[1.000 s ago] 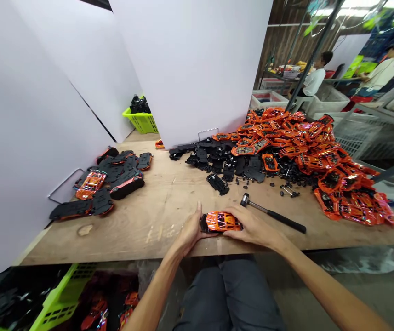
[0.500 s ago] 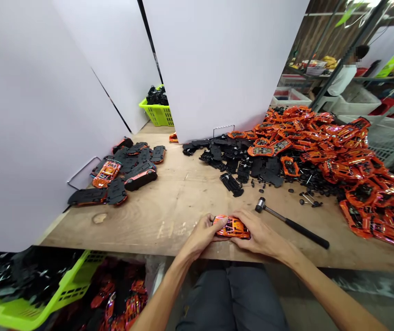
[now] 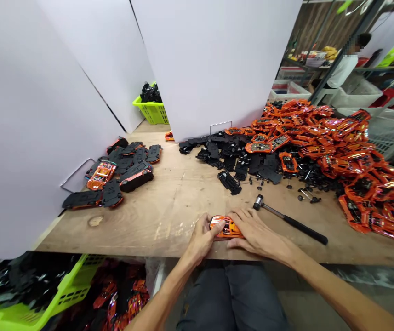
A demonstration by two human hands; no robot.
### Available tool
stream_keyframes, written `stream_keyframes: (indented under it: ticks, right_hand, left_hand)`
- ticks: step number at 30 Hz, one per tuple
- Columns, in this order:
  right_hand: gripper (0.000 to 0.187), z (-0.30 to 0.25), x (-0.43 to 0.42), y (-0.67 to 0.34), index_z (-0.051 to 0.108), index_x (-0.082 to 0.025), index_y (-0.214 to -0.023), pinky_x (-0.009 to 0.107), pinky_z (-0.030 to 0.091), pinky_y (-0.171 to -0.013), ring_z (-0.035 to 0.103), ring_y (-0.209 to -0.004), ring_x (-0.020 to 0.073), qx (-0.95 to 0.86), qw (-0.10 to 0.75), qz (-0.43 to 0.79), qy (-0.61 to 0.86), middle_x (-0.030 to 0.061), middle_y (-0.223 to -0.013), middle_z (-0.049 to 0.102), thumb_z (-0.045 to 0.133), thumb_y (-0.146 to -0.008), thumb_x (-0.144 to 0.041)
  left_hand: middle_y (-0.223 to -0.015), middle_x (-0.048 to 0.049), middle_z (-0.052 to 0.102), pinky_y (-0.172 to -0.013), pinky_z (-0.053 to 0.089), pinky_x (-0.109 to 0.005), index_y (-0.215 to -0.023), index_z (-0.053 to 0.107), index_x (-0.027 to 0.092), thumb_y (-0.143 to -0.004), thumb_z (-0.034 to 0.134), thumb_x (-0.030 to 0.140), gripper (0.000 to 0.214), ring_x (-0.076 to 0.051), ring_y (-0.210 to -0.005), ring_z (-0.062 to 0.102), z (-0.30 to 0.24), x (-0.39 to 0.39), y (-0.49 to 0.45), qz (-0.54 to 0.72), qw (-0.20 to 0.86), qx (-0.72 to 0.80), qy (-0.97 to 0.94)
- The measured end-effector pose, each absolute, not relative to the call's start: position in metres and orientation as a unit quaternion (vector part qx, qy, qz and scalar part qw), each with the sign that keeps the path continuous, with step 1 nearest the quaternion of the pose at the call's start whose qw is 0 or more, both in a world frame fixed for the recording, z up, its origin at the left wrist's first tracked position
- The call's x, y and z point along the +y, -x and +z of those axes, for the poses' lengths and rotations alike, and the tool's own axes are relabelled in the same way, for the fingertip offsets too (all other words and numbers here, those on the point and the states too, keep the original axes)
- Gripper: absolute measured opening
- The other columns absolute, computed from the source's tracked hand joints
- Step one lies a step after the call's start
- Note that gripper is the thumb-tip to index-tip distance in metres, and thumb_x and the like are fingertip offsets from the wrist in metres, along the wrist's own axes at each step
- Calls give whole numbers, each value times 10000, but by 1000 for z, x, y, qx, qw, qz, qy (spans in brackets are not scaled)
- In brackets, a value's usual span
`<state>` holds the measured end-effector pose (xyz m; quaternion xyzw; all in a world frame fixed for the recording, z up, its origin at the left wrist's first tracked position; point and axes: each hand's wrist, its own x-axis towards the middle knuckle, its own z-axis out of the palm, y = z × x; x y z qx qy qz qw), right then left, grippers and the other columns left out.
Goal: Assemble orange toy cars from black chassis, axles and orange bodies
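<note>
An orange toy car [image 3: 230, 227] lies right side up at the front edge of the wooden table, between my two hands. My left hand [image 3: 202, 234] grips its left end, thumb pressed on top. Over its right end my right hand [image 3: 252, 232] is wrapped, fingers on the far side and thumb on the near side, hiding that end. A hammer [image 3: 289, 219] with a black handle rests just right of my right hand. Its head points to the far left.
Orange car shells [image 3: 324, 138] are heaped at the right. Black chassis plates [image 3: 229, 181] and loose wheel axles [image 3: 309, 196] lie beside them. Several cars [image 3: 102, 174] sit at the left, mostly upside down. White panels [image 3: 210, 59] stand behind. A green basket [image 3: 69, 289] is below left.
My right hand has shifted further over the car, covering more of its right end. The whole view has moved slightly. Both hands stay on the car.
</note>
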<state>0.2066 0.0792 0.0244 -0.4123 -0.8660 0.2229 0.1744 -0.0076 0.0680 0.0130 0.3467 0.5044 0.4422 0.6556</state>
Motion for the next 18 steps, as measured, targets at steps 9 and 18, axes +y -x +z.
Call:
stream_keyframes:
  ticks: [9,18]
  right_hand:
    - [358,1,56,-241,596,-251,-1151,358,568,-985,665,-1084,230,-613,421,470,475,59,-1102,659,686,-938,-524]
    - [326,9,59,-239,674,-230,-1051,311,532,-845,646,-925,211,-645,384,447,487,22,-983,693,730,-904,-516]
  left_hand:
    - [-1046,-79,757,-839,525,-266,-1064,749,193,-803,823,449,373,-232,-956,674,27,69,-2,358,640,421,-534]
    - [-953,-60,804,-768,508,-266,-1012,780,203,-900,720,397,232,-223,-819,703,20,69,-23,344,511,448,-648]
